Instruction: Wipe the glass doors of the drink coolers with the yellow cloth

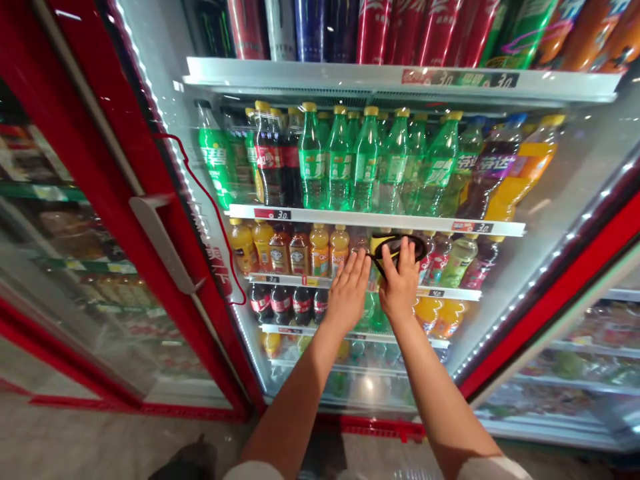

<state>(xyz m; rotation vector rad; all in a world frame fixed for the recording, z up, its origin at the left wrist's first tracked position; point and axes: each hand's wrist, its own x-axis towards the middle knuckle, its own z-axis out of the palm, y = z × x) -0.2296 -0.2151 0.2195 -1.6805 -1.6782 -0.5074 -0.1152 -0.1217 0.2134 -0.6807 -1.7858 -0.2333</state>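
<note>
My left hand [350,290] is raised before the middle shelves of a drinks fridge, its fingers straight and close together, with nothing seen in it. Beside it, my right hand [400,280] has its thumb and fingers apart over a black looped thing [423,248], perhaps glasses; the hand hides much of it. Behind both hands stand juice bottles [320,250], tea bottles [300,252] and other drinks. Whether my hands touch a glass pane or the bottles, I cannot tell.
Green soda bottles [367,150] fill the shelf above, and cans [375,30] line the top one. A grey door handle [163,243] sits on the red frame at left. Small cola bottles [281,303] stand lower down. Another cooler [590,333] is at right.
</note>
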